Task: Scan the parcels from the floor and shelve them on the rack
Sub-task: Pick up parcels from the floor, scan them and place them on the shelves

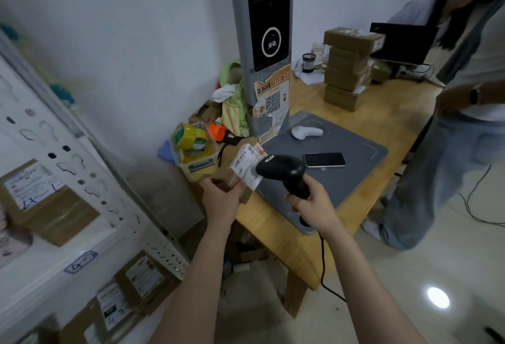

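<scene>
Item: my left hand [222,196] gripped a small brown cardboard parcel with white barcode label [246,164]; my right hand [314,203] clasped a black corded handheld scanner [284,173], head just beside the label, over the wooden table [382,122].

Wooden surface [396,125] carries a grey mat [341,179], stack of brown boxes [348,70] at far end, tub of tape rolls [195,152] at left edge. Phone [324,159] and white scanner [306,132] lie on the mat.
</scene>
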### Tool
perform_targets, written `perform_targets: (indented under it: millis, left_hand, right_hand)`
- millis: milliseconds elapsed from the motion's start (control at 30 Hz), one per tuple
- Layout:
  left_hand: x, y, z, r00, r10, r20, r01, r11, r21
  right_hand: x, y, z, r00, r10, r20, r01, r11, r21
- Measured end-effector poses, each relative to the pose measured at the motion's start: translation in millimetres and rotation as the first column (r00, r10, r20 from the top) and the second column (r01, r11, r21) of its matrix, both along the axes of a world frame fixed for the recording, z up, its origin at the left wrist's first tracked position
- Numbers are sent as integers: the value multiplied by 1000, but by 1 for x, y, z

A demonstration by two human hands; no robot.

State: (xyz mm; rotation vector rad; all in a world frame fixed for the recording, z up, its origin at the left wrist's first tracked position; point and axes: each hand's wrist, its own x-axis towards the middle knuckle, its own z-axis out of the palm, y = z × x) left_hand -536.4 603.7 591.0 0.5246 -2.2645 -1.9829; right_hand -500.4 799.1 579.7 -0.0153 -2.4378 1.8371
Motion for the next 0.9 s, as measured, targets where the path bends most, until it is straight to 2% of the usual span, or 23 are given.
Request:
perform_targets:
  millis: [133, 400, 900]
  left_hand:
    - [9, 4, 0, 999, -25, -41, 23, 998, -57]
    - [17, -8, 6, 996, -79, -44, 69, 978, -196]
    - [19, -12, 11, 996, -84, -29, 75, 973, -216]
  right_hand:
    - [3, -5, 2, 998, 48, -42, -46, 998, 43]
    - [6, -27, -4, 997, 13, -79, -12, 1000, 11]
    - [6, -38, -5, 996, -37, -82, 42, 997, 59]
